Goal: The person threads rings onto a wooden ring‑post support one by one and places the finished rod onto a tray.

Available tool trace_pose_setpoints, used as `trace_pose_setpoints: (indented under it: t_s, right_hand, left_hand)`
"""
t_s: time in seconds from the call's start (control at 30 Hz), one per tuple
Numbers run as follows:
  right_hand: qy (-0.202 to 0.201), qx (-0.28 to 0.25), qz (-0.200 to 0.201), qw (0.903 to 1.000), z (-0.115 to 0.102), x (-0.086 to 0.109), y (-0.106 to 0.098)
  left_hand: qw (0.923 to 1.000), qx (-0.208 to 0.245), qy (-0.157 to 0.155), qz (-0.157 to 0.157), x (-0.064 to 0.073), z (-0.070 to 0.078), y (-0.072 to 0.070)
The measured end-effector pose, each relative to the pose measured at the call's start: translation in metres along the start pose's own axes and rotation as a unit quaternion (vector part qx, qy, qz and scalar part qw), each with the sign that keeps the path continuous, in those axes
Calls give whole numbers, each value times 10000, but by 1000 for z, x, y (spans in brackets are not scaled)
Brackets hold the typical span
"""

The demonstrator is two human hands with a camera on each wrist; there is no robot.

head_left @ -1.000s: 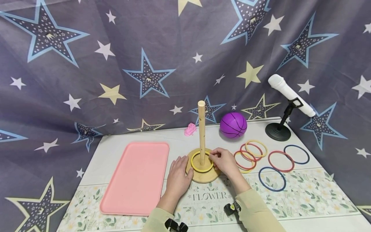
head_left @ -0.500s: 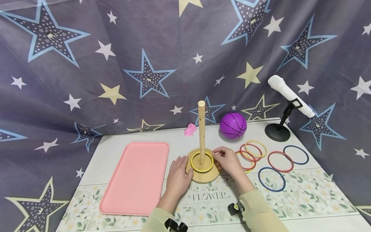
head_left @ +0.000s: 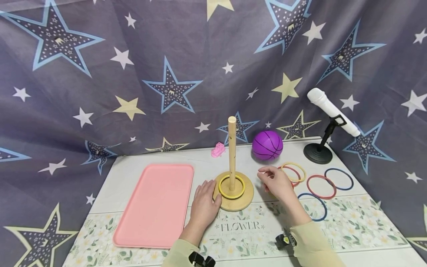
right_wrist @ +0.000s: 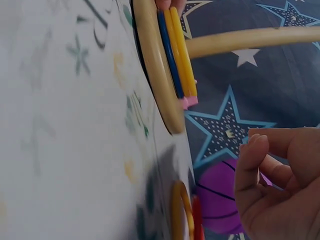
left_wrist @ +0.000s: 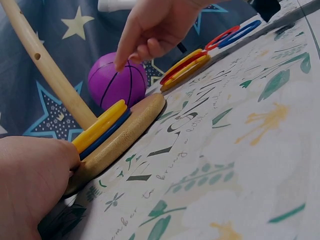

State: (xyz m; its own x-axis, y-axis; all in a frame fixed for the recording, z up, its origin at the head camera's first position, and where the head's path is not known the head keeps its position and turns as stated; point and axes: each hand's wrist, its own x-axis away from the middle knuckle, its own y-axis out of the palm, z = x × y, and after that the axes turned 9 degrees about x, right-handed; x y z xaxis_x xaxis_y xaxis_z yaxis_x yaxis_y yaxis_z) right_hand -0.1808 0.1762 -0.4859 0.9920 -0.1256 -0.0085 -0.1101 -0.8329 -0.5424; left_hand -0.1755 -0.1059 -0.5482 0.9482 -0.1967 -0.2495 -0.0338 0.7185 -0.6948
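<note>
A wooden post (head_left: 232, 152) stands upright on a round wooden base (head_left: 245, 202) at the table's middle. Around its foot lie rings: a yellow ring (head_left: 231, 197) shows on top, and the right wrist view reveals two yellow rings (right_wrist: 186, 55) stacked over a blue ring (right_wrist: 170, 55). My left hand (head_left: 204, 202) rests against the base's left side, its fingers extended. Held in the air right of the base, my right hand (head_left: 277, 183) has loosely bent fingers, thumb near forefinger, with nothing between them. It hides part of the loose ring pile behind it.
Right of the post lie loose rings: a yellow one (head_left: 293, 163) over red, a separate red one (head_left: 307, 185), and blue ones (head_left: 352, 180). A pink tray (head_left: 156, 204) lies left. Behind are a pink toy (head_left: 218, 150), purple ball (head_left: 267, 145) and white microphone (head_left: 328, 105) on its stand.
My right hand has let go of the yellow ring, which lies around the post's foot, and has moved right toward the loose rings. My left hand has stayed at the base.
</note>
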Motion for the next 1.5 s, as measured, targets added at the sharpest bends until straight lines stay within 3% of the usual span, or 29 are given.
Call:
trace_pose_setpoints:
  t_s: [0.17, 0.4, 0.6, 1.3, 1.5]
  right_hand:
    - [-7, 7, 28, 10000, 5, 7, -18]
    - [-16, 495, 290, 9984, 10, 16, -41]
    - [84, 412, 314, 9986, 15, 22, -58]
    - [697, 908, 834, 9899, 55, 38, -96]
    - [777, 730, 813, 9910, 64, 46, -104]
  left_hand:
    - [10000, 3, 19, 4, 0, 0, 0]
    - [10000, 20, -10, -8, -1, 1, 0]
    - [10000, 35, -47, -20, -1, 1, -1]
    - [10000, -35, 7, -17, -1, 0, 0]
    - [10000, -66, 4, -24, 0, -1, 0]
